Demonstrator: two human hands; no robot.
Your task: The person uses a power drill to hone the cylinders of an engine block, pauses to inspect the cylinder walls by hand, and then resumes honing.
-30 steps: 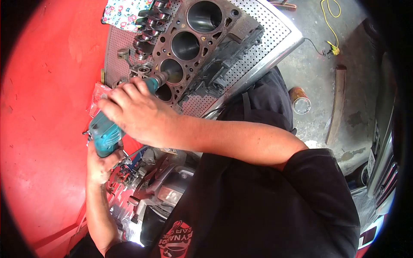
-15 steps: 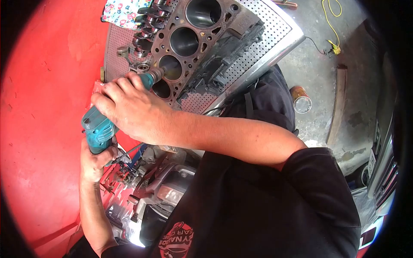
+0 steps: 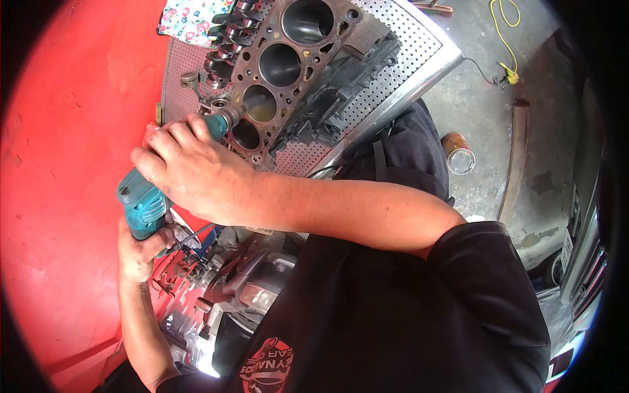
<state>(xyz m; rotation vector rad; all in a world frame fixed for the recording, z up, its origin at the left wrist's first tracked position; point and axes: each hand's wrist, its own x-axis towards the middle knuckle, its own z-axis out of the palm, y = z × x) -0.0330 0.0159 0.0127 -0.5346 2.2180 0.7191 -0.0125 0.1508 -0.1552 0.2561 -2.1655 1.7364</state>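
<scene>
A teal power drill (image 3: 141, 203) is held in both my hands. My left hand (image 3: 139, 252) is closed around its handle at the rear. My right hand (image 3: 196, 170) wraps over the drill body just behind the metal chuck (image 3: 229, 118). The chuck points at the third cylinder bore (image 3: 260, 105) of a rusty engine block (image 3: 282, 85). A short piece of shaft shows past the chuck at the rim of that bore; whatever lies deeper is hidden. The bore's wall looks wet and yellowish. The nearest bore (image 3: 246, 135) sits just beside the chuck.
The block lies on a perforated metal table (image 3: 413, 39). Beside it are a crankshaft (image 3: 226, 49), a piston (image 3: 190, 80) and a floral cloth (image 3: 193, 19). A can (image 3: 458, 154) and a yellow cord (image 3: 511, 72) are on the floor. A red surface (image 3: 65, 164) fills the left.
Both hands have drawn the drill slightly back, down and to the left. Its chuck has shifted away from the third bore toward the bore's near rim.
</scene>
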